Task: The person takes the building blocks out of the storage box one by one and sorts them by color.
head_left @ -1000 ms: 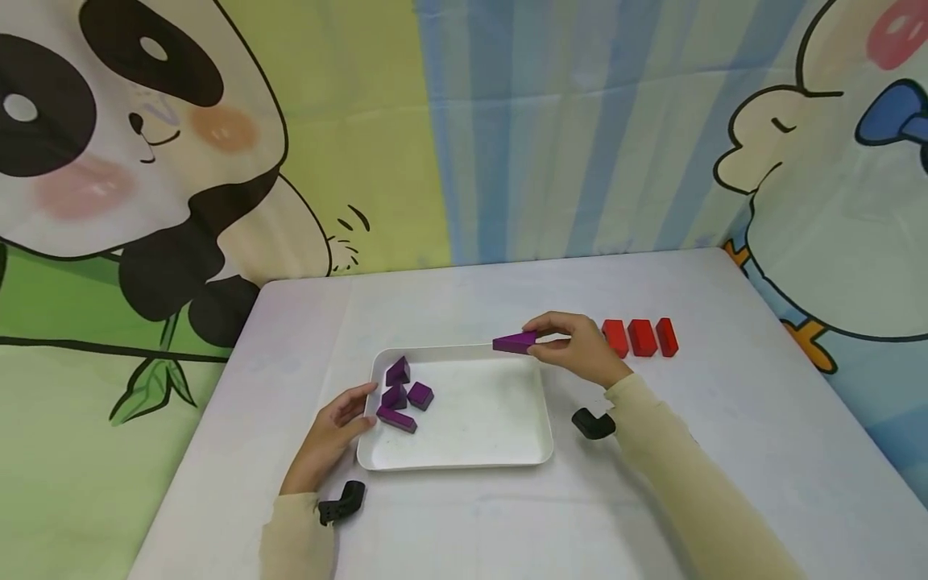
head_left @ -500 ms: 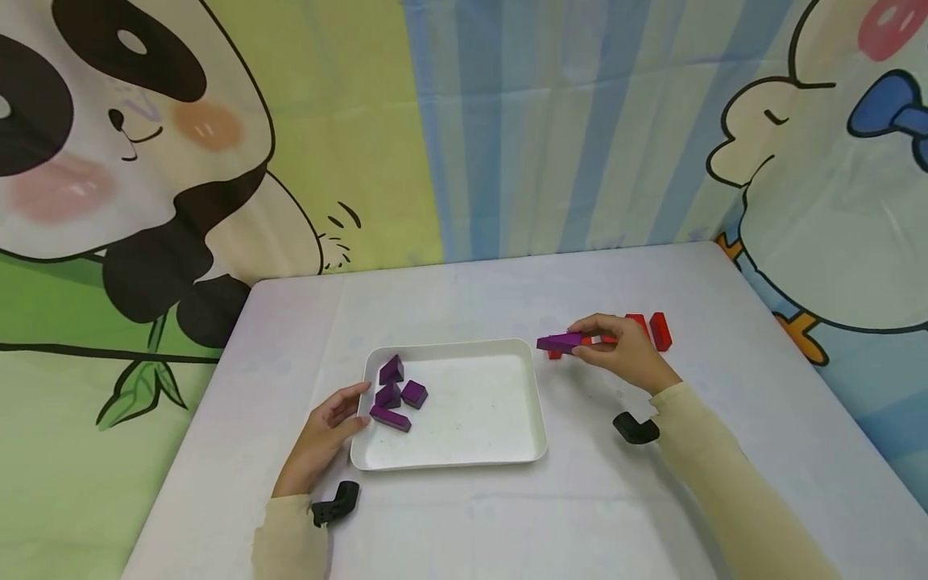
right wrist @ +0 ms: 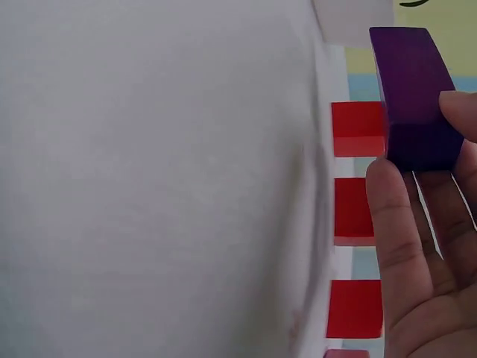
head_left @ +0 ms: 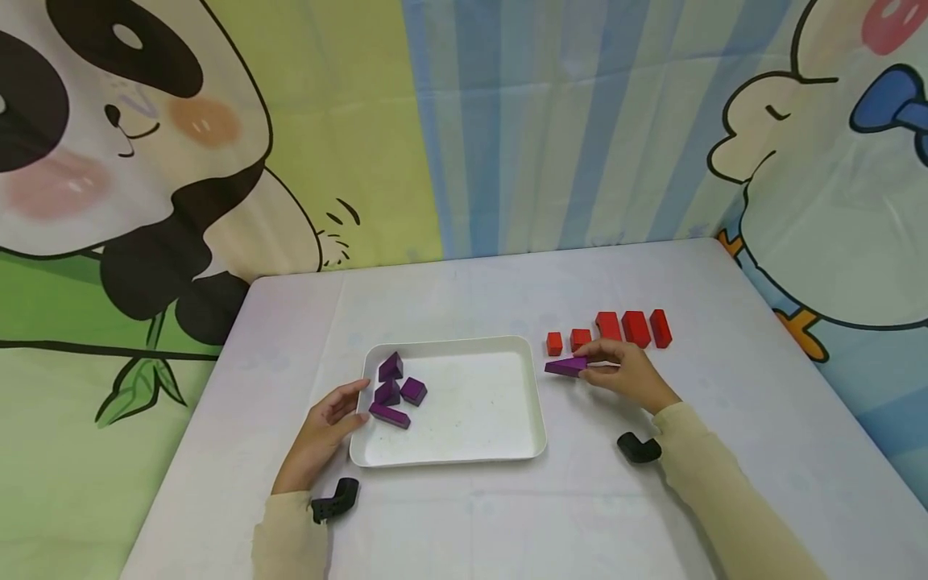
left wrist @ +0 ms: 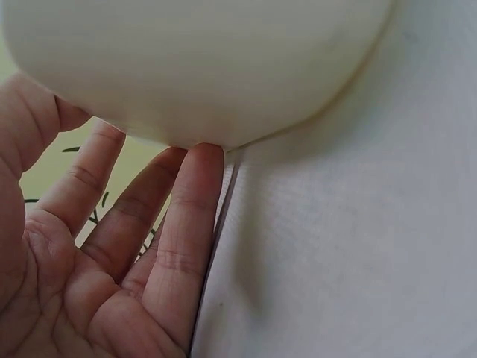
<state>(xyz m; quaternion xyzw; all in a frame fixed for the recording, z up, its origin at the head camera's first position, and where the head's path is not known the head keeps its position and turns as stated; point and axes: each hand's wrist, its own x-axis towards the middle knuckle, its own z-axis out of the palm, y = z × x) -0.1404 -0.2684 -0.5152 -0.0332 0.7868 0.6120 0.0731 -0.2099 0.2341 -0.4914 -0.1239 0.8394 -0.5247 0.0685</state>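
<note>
In the head view my right hand point(head_left: 622, 374) pinches a purple wedge-shaped block point(head_left: 565, 367) between thumb and fingers, just in front of the row of red blocks. The right wrist view shows this purple block point(right wrist: 414, 89) with the thumb on one side and fingertips at its lower end. A white rectangular tray point(head_left: 464, 462) stands to the left, several purple blocks point(head_left: 389, 416) grouped at its left end. My left hand point(head_left: 326, 431) rests against the tray's left edge; in the left wrist view its extended fingers point(left wrist: 195, 201) touch the tray's outer wall point(left wrist: 194, 82).
Several red blocks point(head_left: 635, 329) form a row right of the tray, smaller ones on the left. Black wrist devices point(head_left: 638, 448) sit by both sleeves. A printed cloth backdrop point(head_left: 522, 129) rises behind the white table point(head_left: 449, 524).
My right hand has carried the purple wedge block rightward from the tray's back right corner, then lowered it toward the table before the red row. The left hand stays at the tray.
</note>
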